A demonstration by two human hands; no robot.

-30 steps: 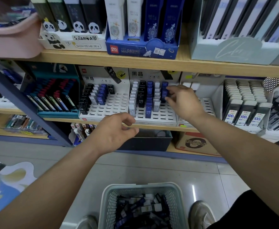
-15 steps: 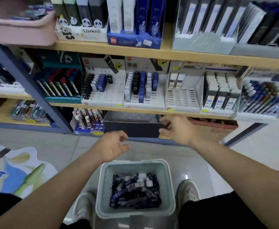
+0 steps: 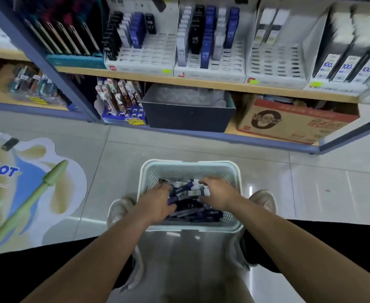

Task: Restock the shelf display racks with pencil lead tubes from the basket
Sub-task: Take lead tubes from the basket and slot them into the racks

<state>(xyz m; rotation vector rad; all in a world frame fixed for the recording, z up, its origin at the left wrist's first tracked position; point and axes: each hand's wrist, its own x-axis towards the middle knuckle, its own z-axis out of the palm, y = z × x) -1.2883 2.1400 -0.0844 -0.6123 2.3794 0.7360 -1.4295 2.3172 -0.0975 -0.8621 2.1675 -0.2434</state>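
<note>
The left hand's fingers (image 3: pixel 164 189) are curling downward into the pile of pencil lead tubes (image 3: pixel 187 199), with the tips buried among them, so I cannot tell whether they are closing on one or only touching. The right hand's fingers (image 3: pixel 210 182) are bending over the white-capped tubes at the far side of the pile, slightly spread, and whether they are pinching anything is also hidden. The left hand (image 3: pixel 157 203) and right hand (image 3: pixel 219 196) are both sitting inside the pale basket (image 3: pixel 188 166), knuckles up, with the dark blue, black and white tubes lying loose between and beneath them. The basket is standing on the tiled floor between the person's shoes. Up on the shelf, well apart from the hands, the left display rack (image 3: pixel 142 57) and the middle display rack (image 3: pixel 225 64) are holding upright tubes in their rear slots. Half a second ago both hands were hovering in the air above the basket, just below the shelf edge, fingers loose; now they have dropped down into the tubes.
</note>
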